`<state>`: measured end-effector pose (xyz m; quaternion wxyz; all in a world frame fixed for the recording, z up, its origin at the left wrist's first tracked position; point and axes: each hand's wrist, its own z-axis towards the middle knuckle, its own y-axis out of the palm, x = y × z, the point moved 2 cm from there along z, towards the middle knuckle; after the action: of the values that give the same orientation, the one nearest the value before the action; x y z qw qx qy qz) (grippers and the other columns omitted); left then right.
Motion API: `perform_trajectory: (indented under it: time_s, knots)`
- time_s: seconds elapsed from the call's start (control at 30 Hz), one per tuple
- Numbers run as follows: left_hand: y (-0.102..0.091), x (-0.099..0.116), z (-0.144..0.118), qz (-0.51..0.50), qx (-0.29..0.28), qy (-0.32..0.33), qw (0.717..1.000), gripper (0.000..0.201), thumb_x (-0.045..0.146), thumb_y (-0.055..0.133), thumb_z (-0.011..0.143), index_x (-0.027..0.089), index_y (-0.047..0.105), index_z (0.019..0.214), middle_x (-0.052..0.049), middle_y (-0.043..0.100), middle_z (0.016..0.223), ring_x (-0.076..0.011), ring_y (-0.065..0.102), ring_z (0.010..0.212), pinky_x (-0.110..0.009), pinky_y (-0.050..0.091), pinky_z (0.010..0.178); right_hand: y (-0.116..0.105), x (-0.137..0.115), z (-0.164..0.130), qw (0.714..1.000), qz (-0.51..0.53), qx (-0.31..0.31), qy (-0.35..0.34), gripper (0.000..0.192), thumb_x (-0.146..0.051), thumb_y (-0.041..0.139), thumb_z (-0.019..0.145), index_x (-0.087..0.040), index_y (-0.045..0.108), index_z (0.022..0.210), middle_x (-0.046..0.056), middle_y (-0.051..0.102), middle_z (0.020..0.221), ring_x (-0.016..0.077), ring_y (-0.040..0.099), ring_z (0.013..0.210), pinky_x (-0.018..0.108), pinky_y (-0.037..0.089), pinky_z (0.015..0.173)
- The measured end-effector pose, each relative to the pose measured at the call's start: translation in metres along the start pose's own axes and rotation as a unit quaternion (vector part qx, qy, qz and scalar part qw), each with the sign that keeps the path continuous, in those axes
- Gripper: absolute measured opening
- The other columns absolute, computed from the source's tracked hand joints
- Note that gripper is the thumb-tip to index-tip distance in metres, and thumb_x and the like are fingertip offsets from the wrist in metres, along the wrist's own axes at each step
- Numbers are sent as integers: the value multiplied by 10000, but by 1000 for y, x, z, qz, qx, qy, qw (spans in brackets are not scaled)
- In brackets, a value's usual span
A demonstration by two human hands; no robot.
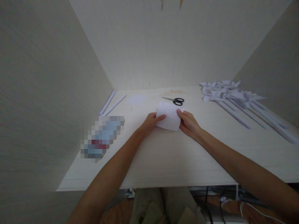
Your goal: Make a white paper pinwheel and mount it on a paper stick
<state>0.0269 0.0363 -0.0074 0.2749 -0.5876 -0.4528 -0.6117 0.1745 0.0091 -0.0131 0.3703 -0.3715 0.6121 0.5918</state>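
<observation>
Squarely between them, the paper sheet [168,119] lies on the surface [163,155]: left hand [150,122] and right hand [188,123] each pinch an edge (equally near).

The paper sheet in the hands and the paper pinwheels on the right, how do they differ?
The paper sheet is one flat piece, held at its edges by the left hand and right hand; the paper pinwheels are folded, fitted on long rolled sticks, and lie untouched. The sheet is at the table's middle; the pinwheels are heaped at the far right. Both are white paper.
</observation>
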Motion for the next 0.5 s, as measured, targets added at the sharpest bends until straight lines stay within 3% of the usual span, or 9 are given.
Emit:
perform_trajectory:
  time_s: [0.2, 0.33, 0.43, 0.5]
  knots:
    - [3, 2, -4, 70, 77, 23, 994, 323, 302, 706, 532, 97, 648, 775, -93, 668, 779, -176, 598, 675, -304, 462, 647, 0, 2, 0, 999, -29, -8, -15, 245, -410, 626, 650, -178, 576, 707, 14, 621, 668, 140, 573, 643, 259, 450, 569]
    - [-2, 4, -2, 80, 159, 67, 982, 345, 315, 699, 531, 90, 643, 786, -88, 663, 768, -171, 588, 660, -293, 456, 609, 1, -7, -3, 994, -77, -8, -82, 272, -372, 573, 703, -270, 510, 947, -38, 586, 672, 105, 547, 599, 236, 431, 566]
    - [-4, 6, -1, 79, 180, 80, 977, 342, 311, 694, 534, 88, 642, 788, -91, 661, 768, -175, 588, 664, -299, 458, 614, 2, -13, -8, 981, -144, -31, -128, 402, -320, 574, 704, -317, 418, 1074, -56, 537, 636, 108, 523, 585, 248, 429, 585]
    - [-5, 7, -1, 69, 185, 80, 977, 331, 301, 686, 544, 90, 639, 795, -91, 660, 772, -172, 588, 663, -301, 460, 617, 3, -13, -9, 971, -185, -55, -140, 405, -282, 590, 686, -304, 443, 1063, -62, 488, 604, 97, 479, 538, 230, 406, 538]
